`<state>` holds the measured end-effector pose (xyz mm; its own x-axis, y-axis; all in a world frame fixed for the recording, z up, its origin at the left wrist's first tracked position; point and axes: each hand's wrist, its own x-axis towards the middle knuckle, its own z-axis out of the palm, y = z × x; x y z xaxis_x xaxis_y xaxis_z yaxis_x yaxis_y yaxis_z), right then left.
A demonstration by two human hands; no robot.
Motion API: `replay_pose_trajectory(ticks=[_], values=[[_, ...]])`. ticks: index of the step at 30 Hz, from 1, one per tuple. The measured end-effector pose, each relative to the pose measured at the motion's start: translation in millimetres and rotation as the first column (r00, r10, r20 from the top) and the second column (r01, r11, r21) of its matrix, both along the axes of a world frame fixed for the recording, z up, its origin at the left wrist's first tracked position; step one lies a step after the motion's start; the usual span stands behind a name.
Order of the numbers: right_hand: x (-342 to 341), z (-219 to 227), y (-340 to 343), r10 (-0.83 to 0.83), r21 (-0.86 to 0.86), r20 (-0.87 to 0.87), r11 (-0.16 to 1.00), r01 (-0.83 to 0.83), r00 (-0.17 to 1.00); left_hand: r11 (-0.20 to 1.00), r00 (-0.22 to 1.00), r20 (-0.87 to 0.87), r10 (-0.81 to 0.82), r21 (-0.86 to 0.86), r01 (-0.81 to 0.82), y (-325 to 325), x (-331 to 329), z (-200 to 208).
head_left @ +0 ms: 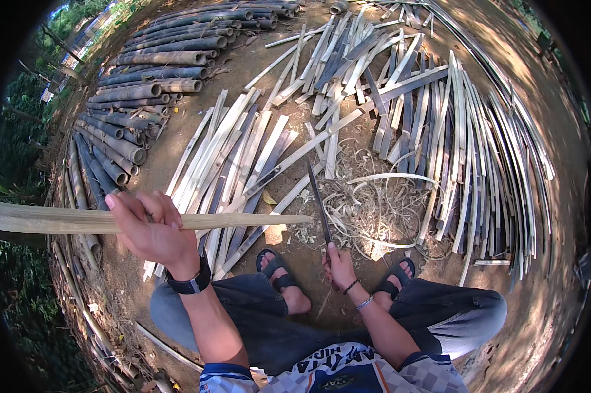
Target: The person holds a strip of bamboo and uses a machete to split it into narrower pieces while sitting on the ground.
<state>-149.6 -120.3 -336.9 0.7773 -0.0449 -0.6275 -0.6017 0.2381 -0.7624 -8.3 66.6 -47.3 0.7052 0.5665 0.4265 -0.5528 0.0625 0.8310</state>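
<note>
My left hand (152, 226) is closed around a long pale bamboo strip (66, 221), which runs level from the left edge to a tip near the middle of the view. In my right hand (340, 267) is the handle of a knife (318, 200) with a long, narrow, dark blade pointing up and away. The strip's tip ends just left of the blade, and I cannot tell whether they touch. Beyond the knife a heap of curled bamboo shavings (367, 213) lies on the ground between my sandalled feet and the split pieces.
Split bamboo slats (204, 164) lie in a pile ahead to the left. Long thin strips (466, 150) fan out on the right, and more slats (354, 52) are stacked crosswise at the far middle. Dark whole bamboo poles (158, 59) line the far left. Bare soil surrounds my feet.
</note>
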Motion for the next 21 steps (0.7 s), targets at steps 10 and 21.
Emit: replay_pose_trajectory(ticks=[10, 21], values=[[-40, -57, 13, 0.129, -0.190, -0.226, 0.966, -0.174, 0.965, 1.000, 1.000, 0.008, 0.003, 0.009, -0.003, -6, 0, 3], [-22, -33, 11, 0.072, -0.170, -0.038, 0.982, -0.077, 0.997, 1.000, 1.000, 0.009, 0.010, 0.009, -0.010, -2, -1, -1]])
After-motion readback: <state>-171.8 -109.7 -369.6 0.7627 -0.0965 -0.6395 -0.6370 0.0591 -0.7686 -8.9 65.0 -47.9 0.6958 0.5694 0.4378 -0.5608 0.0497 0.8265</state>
